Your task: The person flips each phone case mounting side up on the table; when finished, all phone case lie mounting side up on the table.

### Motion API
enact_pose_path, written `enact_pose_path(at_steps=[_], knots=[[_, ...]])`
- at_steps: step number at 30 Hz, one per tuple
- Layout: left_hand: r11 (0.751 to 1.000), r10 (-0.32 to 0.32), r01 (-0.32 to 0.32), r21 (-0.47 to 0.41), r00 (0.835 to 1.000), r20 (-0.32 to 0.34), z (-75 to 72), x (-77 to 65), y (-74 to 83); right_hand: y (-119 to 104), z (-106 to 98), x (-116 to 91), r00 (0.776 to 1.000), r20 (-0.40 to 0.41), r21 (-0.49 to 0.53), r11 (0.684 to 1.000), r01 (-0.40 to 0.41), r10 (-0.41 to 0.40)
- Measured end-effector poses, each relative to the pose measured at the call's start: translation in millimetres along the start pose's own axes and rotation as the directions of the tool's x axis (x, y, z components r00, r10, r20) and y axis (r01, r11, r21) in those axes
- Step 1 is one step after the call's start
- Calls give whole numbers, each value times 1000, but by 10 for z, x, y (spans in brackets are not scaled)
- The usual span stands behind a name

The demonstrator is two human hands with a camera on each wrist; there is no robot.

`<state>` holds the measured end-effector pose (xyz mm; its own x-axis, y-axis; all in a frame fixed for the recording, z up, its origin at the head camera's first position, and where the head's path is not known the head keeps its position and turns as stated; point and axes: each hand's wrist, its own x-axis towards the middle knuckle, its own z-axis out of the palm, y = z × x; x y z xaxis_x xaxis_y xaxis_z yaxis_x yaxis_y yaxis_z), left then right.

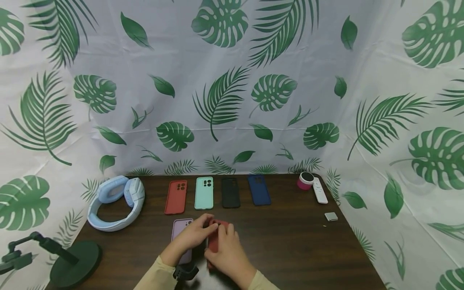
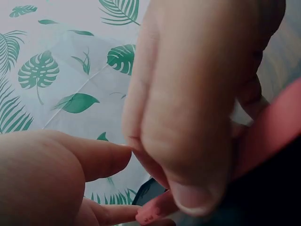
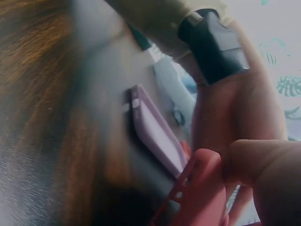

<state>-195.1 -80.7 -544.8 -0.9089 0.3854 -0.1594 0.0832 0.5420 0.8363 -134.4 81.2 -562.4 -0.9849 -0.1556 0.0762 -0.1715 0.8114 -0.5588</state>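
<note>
A red phone case (image 1: 213, 243) is held just above the front middle of the table. My left hand (image 1: 193, 234) grips its upper end from the left, while my right hand (image 1: 229, 250) lies over its right side and holds it. In the left wrist view a large thumb hides much of the red case (image 2: 277, 127), and a black surface shows below its rim. The right wrist view shows cut-outs along the edge of the red case (image 3: 202, 188). A purple phone case (image 1: 181, 227) lies left of it, partly covered by my left hand and wrist.
Behind my hands lie another red case (image 1: 176, 197), a mint case (image 1: 204, 193), a black case (image 1: 230, 193) and a blue case (image 1: 259, 190). Light blue headphones (image 1: 116, 226) and a dark green lamp (image 1: 77, 264) stand left. A pink jar (image 1: 305, 181), white remote (image 1: 320, 191) and small white box (image 1: 331, 216) sit right.
</note>
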Motion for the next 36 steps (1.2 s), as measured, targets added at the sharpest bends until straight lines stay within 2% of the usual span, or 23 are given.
enact_pose_path(at_steps=[6, 9, 13, 18, 25, 31, 36], knots=[[999, -2, 3, -41, 1000, 20, 3, 4, -8, 19, -124, 1, 1000, 20, 81, 997, 10, -11], [995, 7, -2, -97, 999, 50, 3, 10, -12, 22, -180, -9, 999, 43, 136, 991, -14, 8], [990, 13, 0, -142, 996, 91, 4, 18, -5, 26, -213, -16, 997, 63, 150, 987, -48, 39], [991, 0, 14, -129, 995, 104, 2, 11, 11, 45, -222, -16, 998, 54, 174, 984, -46, 37], [985, 0, 21, -168, 993, 121, 2, 28, -24, 95, -250, -17, 997, 49, 262, 963, -64, 53], [985, 3, 19, -173, 992, 128, -2, 20, -12, 198, -271, -22, 1000, -18, 220, 976, 6, -2], [984, -18, 42, -175, 990, 137, -26, -16, 8, 286, -282, -20, 1000, -24, 142, 990, -12, 16]])
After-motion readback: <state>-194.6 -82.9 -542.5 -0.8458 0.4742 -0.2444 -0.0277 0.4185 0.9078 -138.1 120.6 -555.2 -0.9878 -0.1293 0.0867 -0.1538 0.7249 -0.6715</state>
